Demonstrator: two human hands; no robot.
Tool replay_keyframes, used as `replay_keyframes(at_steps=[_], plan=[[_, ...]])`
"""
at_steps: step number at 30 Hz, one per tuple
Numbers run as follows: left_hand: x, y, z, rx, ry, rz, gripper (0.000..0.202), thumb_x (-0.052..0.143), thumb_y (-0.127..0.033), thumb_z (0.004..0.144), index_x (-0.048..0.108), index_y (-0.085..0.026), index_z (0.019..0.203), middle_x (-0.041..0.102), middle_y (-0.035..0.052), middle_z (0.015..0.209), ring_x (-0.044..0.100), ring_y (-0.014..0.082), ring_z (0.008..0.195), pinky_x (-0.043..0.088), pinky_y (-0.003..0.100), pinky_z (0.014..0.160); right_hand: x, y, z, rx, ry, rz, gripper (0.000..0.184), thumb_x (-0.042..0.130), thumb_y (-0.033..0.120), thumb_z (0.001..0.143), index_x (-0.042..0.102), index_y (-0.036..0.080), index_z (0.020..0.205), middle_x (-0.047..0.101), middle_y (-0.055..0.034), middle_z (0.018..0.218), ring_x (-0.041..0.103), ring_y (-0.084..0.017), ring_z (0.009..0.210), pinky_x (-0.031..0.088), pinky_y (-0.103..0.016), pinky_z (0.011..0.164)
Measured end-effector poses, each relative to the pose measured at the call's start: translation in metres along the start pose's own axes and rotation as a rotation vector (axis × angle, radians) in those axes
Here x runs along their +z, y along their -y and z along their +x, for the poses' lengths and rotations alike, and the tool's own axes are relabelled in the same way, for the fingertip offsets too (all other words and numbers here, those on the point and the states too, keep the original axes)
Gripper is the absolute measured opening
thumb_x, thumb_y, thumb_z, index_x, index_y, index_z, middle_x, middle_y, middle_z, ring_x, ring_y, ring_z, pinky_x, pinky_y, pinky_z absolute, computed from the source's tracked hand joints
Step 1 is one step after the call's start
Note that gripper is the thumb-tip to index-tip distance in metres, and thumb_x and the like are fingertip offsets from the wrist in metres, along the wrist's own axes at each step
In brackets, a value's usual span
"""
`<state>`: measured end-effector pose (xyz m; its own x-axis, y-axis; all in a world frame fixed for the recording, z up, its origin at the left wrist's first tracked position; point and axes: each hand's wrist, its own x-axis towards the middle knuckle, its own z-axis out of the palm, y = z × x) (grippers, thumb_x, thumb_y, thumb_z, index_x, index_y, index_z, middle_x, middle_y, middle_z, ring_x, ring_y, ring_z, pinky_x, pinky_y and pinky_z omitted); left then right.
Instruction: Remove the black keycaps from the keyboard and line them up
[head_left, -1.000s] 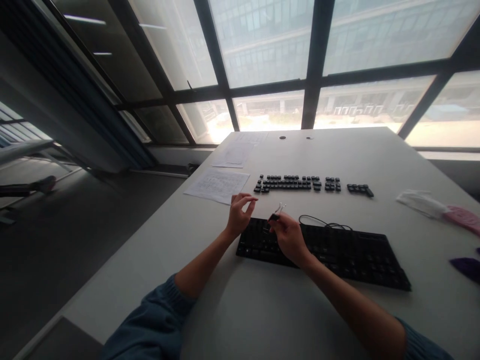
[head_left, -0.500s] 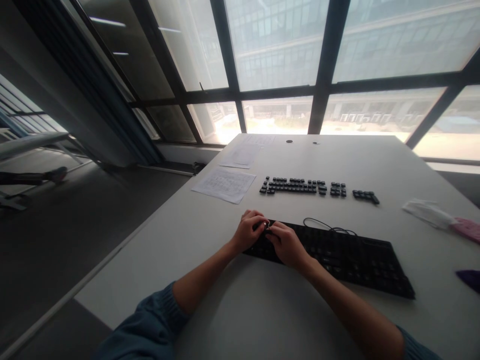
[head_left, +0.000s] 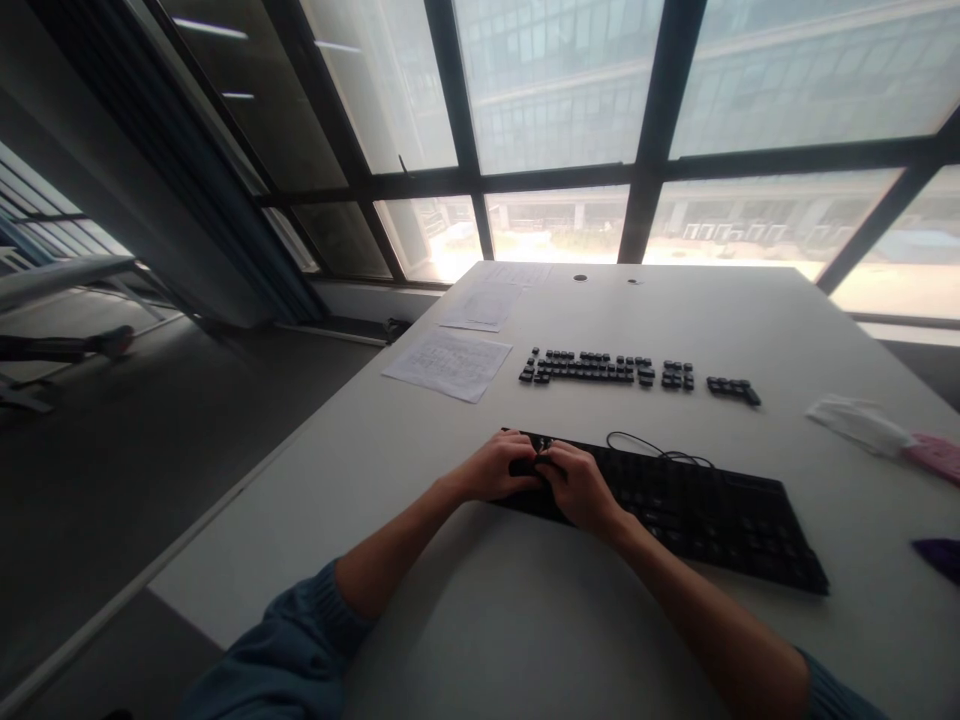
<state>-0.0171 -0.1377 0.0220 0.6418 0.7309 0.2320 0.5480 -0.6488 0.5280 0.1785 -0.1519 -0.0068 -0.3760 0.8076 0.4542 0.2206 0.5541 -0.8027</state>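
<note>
A black computer keyboard [head_left: 712,520] lies at a slant on the white desk. My left hand [head_left: 491,467] rests at its left end, fingers curled and the thumb along the front, with something dark between them that I cannot make out. Close against it, my right hand [head_left: 581,485] is closed in a pinch over the keys. A small thing with a light, shiny part [head_left: 543,449] shows at its fingertips; its kind is too small to tell. Both hands cover the keys beneath. Beyond the keyboard, loose black keycaps [head_left: 589,371] are laid out in rows.
A thin black cable [head_left: 637,440] loops behind the keyboard. Printed papers [head_left: 454,366] lie at the left desk edge. To the right are a white and pink cloth-like item [head_left: 862,420] and a purple object [head_left: 937,556]. Windows stand behind the desk [head_left: 465,620].
My left hand has shifted slightly left, its thumb now stretched lower over the keyboard. The fingertips of both hands were pinched together around a small shiny thing. My right hand has barely moved.
</note>
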Motion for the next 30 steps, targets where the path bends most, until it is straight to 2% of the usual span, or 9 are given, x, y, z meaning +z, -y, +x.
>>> replay_keyframes(at_steps=[3, 8, 14, 20, 24, 30], plan=[[0.004, 0.003, 0.000, -0.011, -0.006, 0.002, 0.018, 0.073, -0.033, 0.081, 0.062, -0.020, 0.076, 0.064, 0.0034, 0.082, 0.058, 0.0198, 0.084, 0.044, 0.033, 0.081, -0.001, 0.001, 0.000, 0.011, -0.001, 0.025, 0.017, 0.055, 0.015, 0.090, 0.067, 0.019, 0.079, 0.064, -0.0043, 0.081, 0.060, -0.019, 0.075, 0.045, -0.029, 0.070], [0.010, 0.004, -0.003, -0.011, -0.008, 0.059, 0.012, 0.068, -0.030, 0.086, 0.062, -0.020, 0.085, 0.065, 0.0050, 0.091, 0.057, 0.0215, 0.092, 0.044, 0.033, 0.083, -0.003, 0.002, 0.001, 0.026, -0.012, 0.052, 0.017, 0.056, 0.016, 0.088, 0.068, 0.019, 0.077, 0.063, -0.0036, 0.078, 0.059, -0.018, 0.073, 0.045, -0.029, 0.069], [0.015, 0.001, -0.006, -0.067, -0.036, 0.135, 0.010, 0.060, -0.029, 0.093, 0.059, -0.019, 0.093, 0.063, 0.0057, 0.097, 0.056, 0.0216, 0.097, 0.043, 0.034, 0.086, -0.005, 0.002, 0.003, 0.037, -0.127, 0.075, 0.019, 0.057, 0.013, 0.087, 0.063, 0.018, 0.069, 0.059, -0.0010, 0.070, 0.055, -0.016, 0.067, 0.042, -0.027, 0.066], [0.020, 0.000, -0.009, -0.045, -0.132, 0.129, 0.008, 0.060, -0.026, 0.093, 0.059, -0.019, 0.096, 0.066, 0.0046, 0.100, 0.058, 0.0212, 0.099, 0.042, 0.037, 0.092, -0.004, 0.004, 0.006, 0.039, -0.147, 0.053, 0.019, 0.056, 0.016, 0.089, 0.061, 0.018, 0.071, 0.060, -0.0018, 0.073, 0.054, -0.017, 0.070, 0.041, -0.028, 0.067], [0.021, 0.002, -0.009, -0.092, -0.238, 0.015, 0.016, 0.064, -0.030, 0.091, 0.059, -0.020, 0.102, 0.065, 0.0045, 0.096, 0.060, 0.0199, 0.094, 0.047, 0.035, 0.088, -0.002, 0.001, 0.005, 0.097, -0.195, 0.011, 0.021, 0.056, 0.019, 0.090, 0.061, 0.018, 0.070, 0.059, -0.0016, 0.071, 0.053, -0.016, 0.067, 0.040, -0.028, 0.064], [0.016, -0.003, -0.004, 0.089, -0.168, 0.005, 0.013, 0.054, -0.024, 0.096, 0.064, -0.020, 0.103, 0.066, 0.0077, 0.100, 0.059, 0.0199, 0.099, 0.050, 0.034, 0.089, -0.001, -0.008, 0.006, 0.202, -0.240, 0.040, 0.022, 0.057, 0.022, 0.089, 0.060, 0.017, 0.068, 0.060, -0.0008, 0.067, 0.053, -0.016, 0.064, 0.038, -0.027, 0.062]])
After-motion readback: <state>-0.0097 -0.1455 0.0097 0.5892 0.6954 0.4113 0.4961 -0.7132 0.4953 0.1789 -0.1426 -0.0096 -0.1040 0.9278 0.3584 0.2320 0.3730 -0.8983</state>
